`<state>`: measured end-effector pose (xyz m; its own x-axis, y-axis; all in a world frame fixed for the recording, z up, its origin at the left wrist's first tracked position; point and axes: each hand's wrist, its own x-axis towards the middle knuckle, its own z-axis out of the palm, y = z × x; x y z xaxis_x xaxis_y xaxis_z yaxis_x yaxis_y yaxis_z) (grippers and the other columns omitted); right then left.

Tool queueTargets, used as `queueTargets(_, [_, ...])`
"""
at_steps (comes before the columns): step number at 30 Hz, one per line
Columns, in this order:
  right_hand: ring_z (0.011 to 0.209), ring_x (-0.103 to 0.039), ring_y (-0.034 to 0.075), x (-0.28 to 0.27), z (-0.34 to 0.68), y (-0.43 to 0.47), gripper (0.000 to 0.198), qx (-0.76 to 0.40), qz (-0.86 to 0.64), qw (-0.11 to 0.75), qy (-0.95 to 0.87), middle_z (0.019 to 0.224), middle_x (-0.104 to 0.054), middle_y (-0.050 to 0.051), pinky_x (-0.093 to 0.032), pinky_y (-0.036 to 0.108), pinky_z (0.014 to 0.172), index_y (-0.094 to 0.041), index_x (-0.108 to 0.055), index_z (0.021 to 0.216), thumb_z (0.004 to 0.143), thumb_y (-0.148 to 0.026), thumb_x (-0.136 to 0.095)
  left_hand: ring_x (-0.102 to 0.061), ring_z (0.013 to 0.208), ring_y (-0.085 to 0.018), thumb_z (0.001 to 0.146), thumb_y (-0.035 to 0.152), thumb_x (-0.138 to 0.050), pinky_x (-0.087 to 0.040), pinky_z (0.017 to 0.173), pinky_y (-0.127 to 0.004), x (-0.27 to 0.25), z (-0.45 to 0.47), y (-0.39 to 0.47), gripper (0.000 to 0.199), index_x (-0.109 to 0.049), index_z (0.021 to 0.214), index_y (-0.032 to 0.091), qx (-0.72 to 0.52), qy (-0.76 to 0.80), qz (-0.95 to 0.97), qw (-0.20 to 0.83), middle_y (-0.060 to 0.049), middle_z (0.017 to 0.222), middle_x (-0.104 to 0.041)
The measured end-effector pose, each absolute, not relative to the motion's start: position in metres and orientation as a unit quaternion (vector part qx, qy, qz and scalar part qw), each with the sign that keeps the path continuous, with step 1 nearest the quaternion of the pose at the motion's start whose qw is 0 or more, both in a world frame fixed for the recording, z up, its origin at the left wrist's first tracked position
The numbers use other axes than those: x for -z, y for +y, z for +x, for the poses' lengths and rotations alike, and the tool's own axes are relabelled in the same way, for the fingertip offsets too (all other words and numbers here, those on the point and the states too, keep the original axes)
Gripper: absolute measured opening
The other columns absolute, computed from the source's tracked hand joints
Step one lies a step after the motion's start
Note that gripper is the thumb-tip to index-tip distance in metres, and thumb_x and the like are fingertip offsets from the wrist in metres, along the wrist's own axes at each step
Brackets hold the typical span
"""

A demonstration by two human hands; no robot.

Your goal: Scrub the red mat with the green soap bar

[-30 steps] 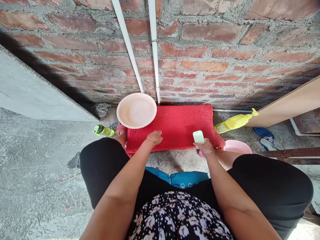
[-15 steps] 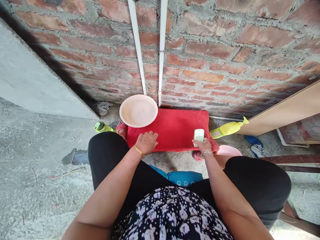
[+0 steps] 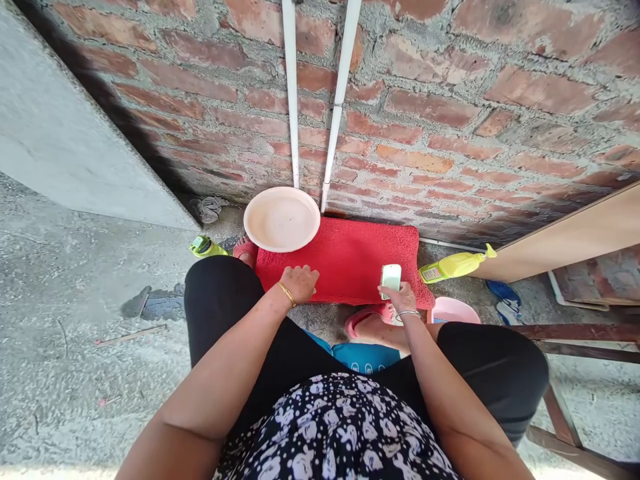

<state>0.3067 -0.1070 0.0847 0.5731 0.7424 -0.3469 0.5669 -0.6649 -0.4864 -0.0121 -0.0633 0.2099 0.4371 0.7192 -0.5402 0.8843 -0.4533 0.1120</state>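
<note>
A red bath mat with a rough pile lies flat on the floor between my feet. My right hand grips a small pale-green scrub brush by its lower end, above the mat's front right part. The brush's bristles show along its left edge. My left hand is over the front edge of the mat, palm down with fingers stretched forward, holding nothing. Whether it touches the mat I cannot tell. A pale pink basin rests at the mat's back left corner.
A yellow spray bottle lies right of the mat, near a pink basin. At the left are a green bottle and a grey rag. White pipes run down the brick wall. A wooden stool stands right.
My right foot and knee have shifted inward to the left. The right hand with the brush has moved slightly left and down. The left hand keeps nearly the same place over the mat.
</note>
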Motion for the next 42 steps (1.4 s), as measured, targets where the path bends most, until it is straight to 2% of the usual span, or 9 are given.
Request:
queueTargets(5, [0.083,-0.066,0.027,-0.083,0.295,-0.102,0.048,-0.283,-0.862,0.179,-0.38,0.086,-0.07,0.009,-0.046,0.033,0.069,-0.02,-0.059,0.088,0.055,-0.049,-0.077,-0.059,0.112,-0.03,0.091,0.034,-0.053,-0.046,0.091,-0.045,-0.206,0.005,-0.066,0.038,-0.056,0.124,0.017,0.237,0.457,0.831,0.212,-0.015,0.123,-0.06])
queueTargets(11, [0.086,-0.064,0.025,-0.093,0.273,-0.081,0.049,-0.303,-0.82,0.234,-0.425,0.093,-0.069,0.006,-0.044,0.032,0.072,-0.022,-0.056,0.087,0.055,-0.055,-0.075,-0.058,0.112,-0.028,0.091,0.031,-0.051,-0.045,0.093,-0.044,-0.201,0.026,-0.067,0.033,-0.058,0.121,0.019,0.244,0.426,0.841,0.228,-0.014,0.123,-0.06])
queueTargets(15, [0.083,-0.063,0.024,-0.11,0.264,-0.068,0.055,-0.311,-0.809,0.255,-0.429,0.09,-0.068,0.004,-0.044,0.032,0.071,-0.022,-0.055,0.088,0.051,-0.056,-0.077,-0.058,0.114,-0.028,0.09,0.03,-0.054,-0.044,0.094,-0.043,-0.203,0.029,-0.065,0.031,-0.06,0.119,0.02,0.251,0.432,0.833,0.238,-0.014,0.124,-0.06])
queueTargets(20, [0.078,-0.063,0.022,-0.122,0.253,-0.062,0.052,-0.306,-0.795,0.3,-0.43,0.084,-0.068,0.003,-0.044,0.031,0.068,-0.023,-0.054,0.084,0.051,-0.055,-0.076,-0.057,0.116,-0.027,0.089,0.03,-0.055,-0.043,0.096,-0.043,-0.209,0.02,-0.064,0.033,-0.059,0.121,0.021,0.241,0.453,0.824,0.242,-0.014,0.127,-0.059])
queueTargets(32, [0.082,-0.064,0.024,-0.091,0.288,-0.096,0.048,-0.316,-0.819,0.261,-0.402,0.088,-0.07,0.006,-0.046,0.033,0.073,-0.021,-0.059,0.087,0.056,-0.054,-0.075,-0.059,0.113,-0.029,0.088,0.03,-0.055,-0.046,0.092,-0.045,-0.194,0.008,-0.065,0.034,-0.06,0.121,0.02,0.243,0.468,0.818,0.228,-0.015,0.124,-0.062])
queueTargets(37, [0.082,-0.064,0.025,-0.082,0.303,-0.091,0.053,-0.308,-0.828,0.278,-0.377,0.089,-0.071,0.007,-0.046,0.033,0.07,-0.02,-0.06,0.088,0.054,-0.058,-0.075,-0.059,0.112,-0.03,0.088,0.028,-0.055,-0.046,0.092,-0.046,-0.185,0.022,-0.063,0.034,-0.061,0.12,0.019,0.257,0.45,0.824,0.229,-0.016,0.123,-0.062])
queueTargets(42, [0.084,-0.065,0.024,-0.098,0.304,-0.072,0.056,-0.304,-0.824,0.311,-0.364,0.092,-0.071,0.006,-0.048,0.031,0.07,-0.022,-0.059,0.097,0.057,-0.057,-0.076,-0.06,0.11,-0.028,0.088,0.026,-0.054,-0.046,0.09,-0.044,-0.176,0.033,-0.062,0.032,-0.062,0.119,0.021,0.282,0.427,0.826,0.235,-0.014,0.123,-0.062])
